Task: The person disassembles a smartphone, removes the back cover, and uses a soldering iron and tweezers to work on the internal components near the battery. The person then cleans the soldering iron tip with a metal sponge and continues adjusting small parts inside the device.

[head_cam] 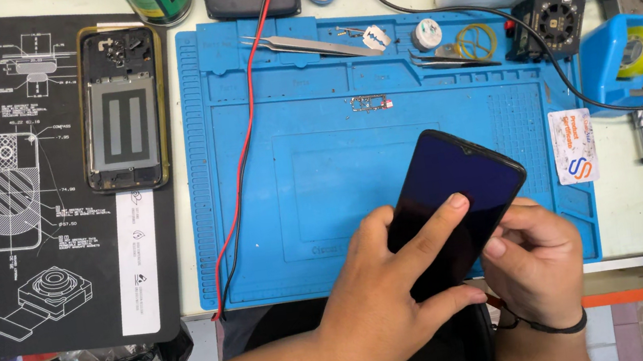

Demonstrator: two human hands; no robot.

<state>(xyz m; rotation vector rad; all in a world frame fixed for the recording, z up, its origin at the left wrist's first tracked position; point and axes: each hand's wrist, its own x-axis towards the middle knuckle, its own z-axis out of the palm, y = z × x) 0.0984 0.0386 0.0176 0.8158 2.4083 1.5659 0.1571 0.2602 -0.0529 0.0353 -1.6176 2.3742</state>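
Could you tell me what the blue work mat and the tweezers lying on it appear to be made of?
The blue work mat looks like silicone or soft rubber: matte surface, moulded ridges and shallow compartments. The tweezers look like bare steel: silvery with a light sheen, tapering to fine points. The phone held in both hands has a glossy dark front, probably glass.

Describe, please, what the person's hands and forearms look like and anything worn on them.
Both forearms are bare, with no sleeves in view and no gloves on the hands. The left hand has no ring, watch or band that shows. The right hand has a thin dark band around the wrist, like a cord or hair tie. Fingernails are short and unpainted.
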